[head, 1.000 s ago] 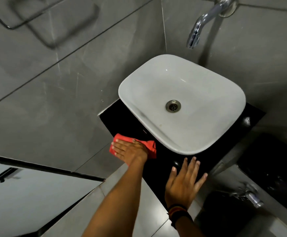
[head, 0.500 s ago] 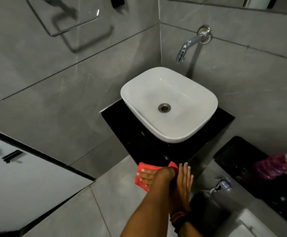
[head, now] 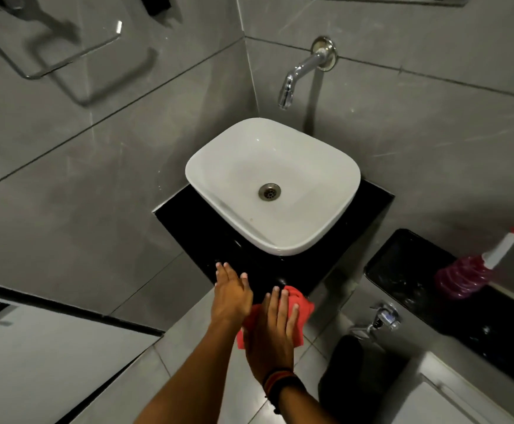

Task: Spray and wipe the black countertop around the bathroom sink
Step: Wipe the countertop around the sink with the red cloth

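Note:
The black countertop (head: 188, 221) carries a white basin (head: 310, 179) in the corner of grey tiled walls. A red cloth (head: 303, 304) lies over the counter's front corner and hangs past its edge. My right hand (head: 275, 328), with a dark band on the wrist, rests flat on the cloth with straight fingers and holds it there. My left hand (head: 231, 292) hovers just to the left at the counter's front edge, fingers apart and holding nothing. A pink spray bottle (head: 466, 275) with a white nozzle stands at the right.
A chrome wall faucet (head: 298, 75) reaches over the basin. The spray bottle stands on a second black ledge (head: 402, 270). Below that ledge are a small chrome tap (head: 384, 319) and a black bin (head: 353, 371). A glass shelf (head: 51, 41) juts from the left wall.
The cloth went from the counter's left side to its front corner under my left hand. It now lies under my right hand, and my left hand has come off it.

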Demonstrator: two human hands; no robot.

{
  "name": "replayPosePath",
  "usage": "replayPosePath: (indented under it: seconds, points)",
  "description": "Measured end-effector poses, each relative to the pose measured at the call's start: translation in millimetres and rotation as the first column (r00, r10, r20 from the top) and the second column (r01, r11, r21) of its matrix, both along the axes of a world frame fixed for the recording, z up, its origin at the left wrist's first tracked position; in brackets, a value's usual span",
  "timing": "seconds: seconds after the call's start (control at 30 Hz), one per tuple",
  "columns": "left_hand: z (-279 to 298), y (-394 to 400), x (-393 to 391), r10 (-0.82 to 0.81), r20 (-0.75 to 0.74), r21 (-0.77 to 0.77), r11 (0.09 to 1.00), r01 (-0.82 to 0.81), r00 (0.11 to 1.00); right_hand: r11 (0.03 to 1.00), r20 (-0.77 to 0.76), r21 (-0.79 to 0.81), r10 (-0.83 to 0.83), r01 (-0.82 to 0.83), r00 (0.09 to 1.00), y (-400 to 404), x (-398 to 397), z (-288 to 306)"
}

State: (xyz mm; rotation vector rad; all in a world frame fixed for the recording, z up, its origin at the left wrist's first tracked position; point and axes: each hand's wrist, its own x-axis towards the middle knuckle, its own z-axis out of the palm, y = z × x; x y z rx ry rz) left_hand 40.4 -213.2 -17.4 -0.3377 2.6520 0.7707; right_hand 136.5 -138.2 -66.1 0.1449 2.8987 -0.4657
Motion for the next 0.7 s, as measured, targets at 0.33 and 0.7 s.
replayPosePath:
  seconds: [0.33, 0.7]
  points:
    - [-31, 21, 25, -0.554, -0.180, -0.156, 0.832, 0.533, 0.813, 0.654, -0.131, 0.311, 0.748, -0.690, 0.650, 137, -32, -22]
    - [-65, 56, 24, -0.796, -0.278, -0.262, 0.602, 0.754, 0.538, 0.802, -0.065, 0.453, 0.464, -0.389, 0.883, 274, -144, -16]
